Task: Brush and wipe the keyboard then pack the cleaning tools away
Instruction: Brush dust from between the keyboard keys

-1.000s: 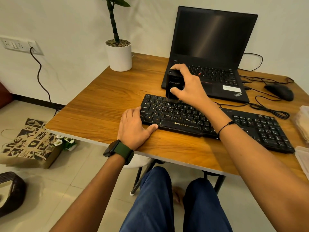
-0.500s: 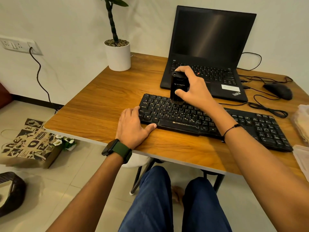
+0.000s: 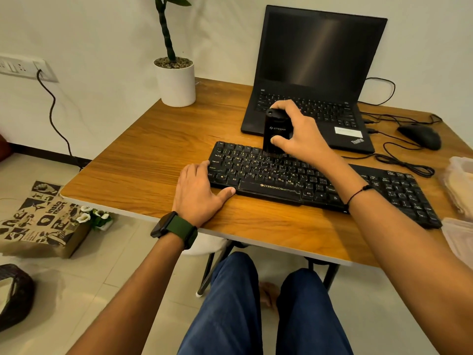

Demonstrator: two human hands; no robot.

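A black keyboard (image 3: 384, 190) lies across the wooden table (image 3: 153, 160). My right hand (image 3: 299, 134) grips a black block-shaped brush (image 3: 275, 130) held upright, its bristles touching the upper key rows left of the middle. My left hand (image 3: 199, 193) rests flat on the table against the keyboard's left end, thumb along its front edge, holding nothing.
An open black laptop (image 3: 317, 73) stands right behind the keyboard. A white plant pot (image 3: 176, 83) is at the back left. A black mouse (image 3: 419, 135) and its cables lie at the right. Pale cloths or bags (image 3: 458, 188) sit at the table's right edge.
My right hand has slid the brush to the right along the upper key rows. My left hand has stayed at the keyboard's left end.
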